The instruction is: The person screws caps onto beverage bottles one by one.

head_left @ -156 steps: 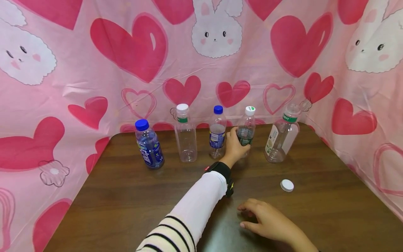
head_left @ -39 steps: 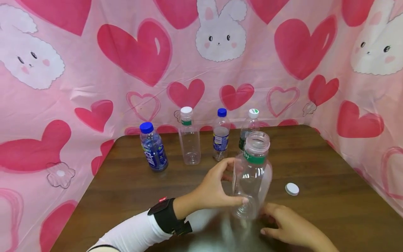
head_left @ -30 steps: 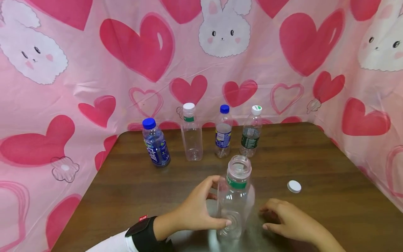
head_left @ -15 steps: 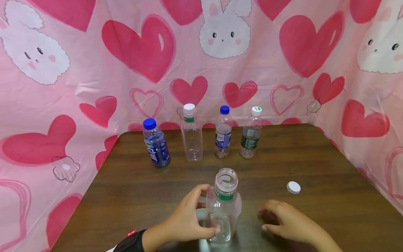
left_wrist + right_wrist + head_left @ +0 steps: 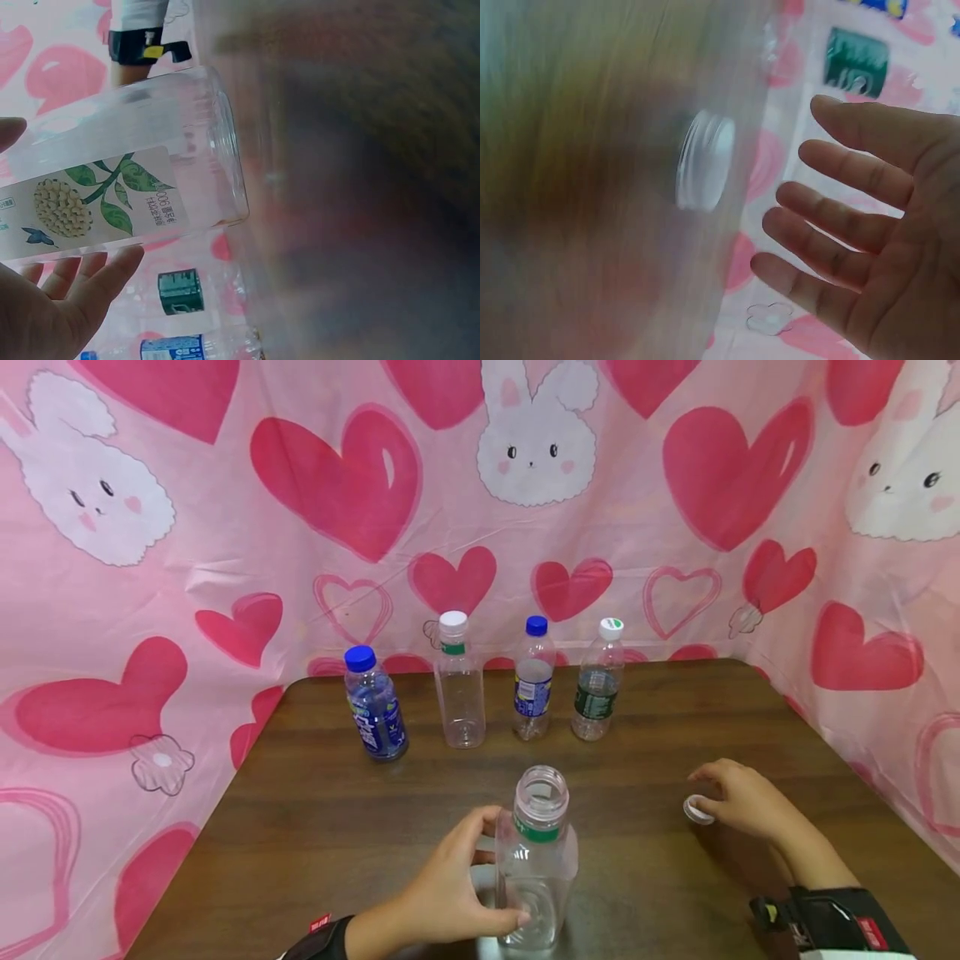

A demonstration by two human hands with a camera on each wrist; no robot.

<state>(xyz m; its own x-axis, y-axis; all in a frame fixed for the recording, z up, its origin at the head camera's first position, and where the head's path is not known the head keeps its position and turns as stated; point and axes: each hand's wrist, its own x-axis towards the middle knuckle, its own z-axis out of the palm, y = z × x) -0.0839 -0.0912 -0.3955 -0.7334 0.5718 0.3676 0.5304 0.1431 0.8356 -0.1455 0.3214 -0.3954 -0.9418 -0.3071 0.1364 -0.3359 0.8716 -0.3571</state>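
Observation:
My left hand [image 5: 442, 893] grips a clear plastic bottle [image 5: 536, 868] near the front of the table, thumb on the near side and fingers behind. The bottle is upright and uncapped, with a green band at its neck; the left wrist view shows its label [image 5: 105, 199] with a plant picture. My right hand [image 5: 750, 802] hovers over a white bottle cap [image 5: 697, 812] on the right of the table, partly covering it in the head view. Seen from the right wrist, the fingers are spread and apart from the cap [image 5: 706, 161].
Along the back of the wooden table [image 5: 637, 860] stand capped bottles: a blue-labelled one [image 5: 377, 714], a clear one with a white cap [image 5: 461, 693], a small one with a blue cap [image 5: 533, 685] and a green-labelled one [image 5: 596, 689]. A pink heart-print curtain [image 5: 615, 485] hangs behind.
My left hand released the green-labelled bottle, took the uncapped bottle from the back right and brought it to the front. In the last half second my right hand moved right to the cap.

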